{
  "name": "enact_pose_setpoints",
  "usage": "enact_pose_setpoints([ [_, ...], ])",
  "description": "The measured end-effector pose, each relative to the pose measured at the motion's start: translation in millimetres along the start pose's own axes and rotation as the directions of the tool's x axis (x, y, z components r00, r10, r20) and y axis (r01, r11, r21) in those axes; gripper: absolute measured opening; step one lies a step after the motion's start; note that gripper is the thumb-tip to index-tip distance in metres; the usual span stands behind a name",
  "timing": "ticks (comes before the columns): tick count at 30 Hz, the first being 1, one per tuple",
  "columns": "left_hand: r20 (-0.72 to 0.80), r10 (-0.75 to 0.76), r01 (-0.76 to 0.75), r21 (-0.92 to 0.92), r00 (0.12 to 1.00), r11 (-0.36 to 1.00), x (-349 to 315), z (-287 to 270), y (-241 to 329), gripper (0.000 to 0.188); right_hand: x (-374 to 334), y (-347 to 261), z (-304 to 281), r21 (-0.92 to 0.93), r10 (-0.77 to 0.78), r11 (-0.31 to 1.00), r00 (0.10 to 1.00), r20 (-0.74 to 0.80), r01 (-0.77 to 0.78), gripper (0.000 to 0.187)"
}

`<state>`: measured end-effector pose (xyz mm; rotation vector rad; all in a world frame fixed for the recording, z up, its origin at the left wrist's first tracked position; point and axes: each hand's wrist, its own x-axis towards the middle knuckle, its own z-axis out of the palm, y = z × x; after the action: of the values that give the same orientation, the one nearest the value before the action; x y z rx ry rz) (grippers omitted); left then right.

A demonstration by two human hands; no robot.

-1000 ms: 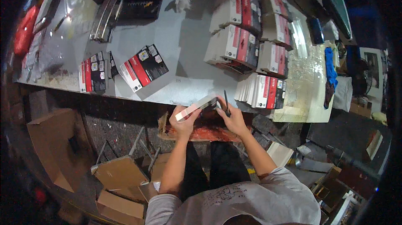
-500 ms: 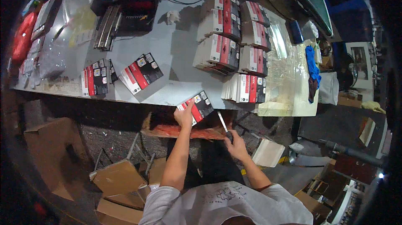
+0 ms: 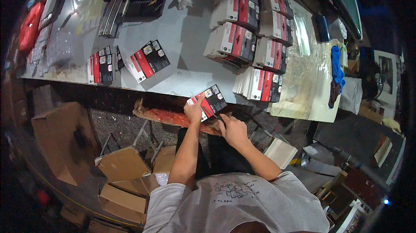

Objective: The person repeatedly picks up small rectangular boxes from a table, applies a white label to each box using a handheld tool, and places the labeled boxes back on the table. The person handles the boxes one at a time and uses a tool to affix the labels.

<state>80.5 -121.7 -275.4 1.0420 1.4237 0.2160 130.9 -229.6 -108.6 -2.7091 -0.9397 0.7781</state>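
1. The left hand [image 3: 193, 111] has its grip closed on the lower-left end of a flat pack [image 3: 214, 97] in red, white and black, thumb laid over the printed face.
2. The right hand [image 3: 234, 130] is curled around a slim tool [image 3: 209, 112]; its handle is mostly hidden in the fingers, and the narrow end points up and left.
3. From where I stand, what matters is tool against pack: the pack's long axis slants from lower left to upper right, and the tool slants the other way, crossing its lower part. I can't tell whether it presses on the face or sits just above.
4. The left hand is the nearer, being on the pack; the right waits just beside its lower edge, with the pack up and to the left of that grip.
5. The pack is held at the near edge of the worktop [image 3: 177, 81], overlapping that edge from up here.
6. Farther out, two similar packs [image 3: 148, 61] lie to the left, and stacked packs [image 3: 236, 40] stand to the right.
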Motion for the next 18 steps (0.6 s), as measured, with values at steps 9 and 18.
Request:
enact_pose_setpoints([
  [9,-0.033,-0.014,0.017,0.104,0.999,0.994,1.5,-1.2,-1.6,0.048,-1.1,-20.5,-0.4,-0.100,0.070,0.993,0.995,0.067,-0.063,0.026],
  [18,-0.074,0.001,0.009,0.143,0.997,0.990,0.5,-0.8,7.0,0.049,14.4,-29.9,-1.9,-0.104,0.119,0.989,0.985,0.123,-0.107,0.022],
])
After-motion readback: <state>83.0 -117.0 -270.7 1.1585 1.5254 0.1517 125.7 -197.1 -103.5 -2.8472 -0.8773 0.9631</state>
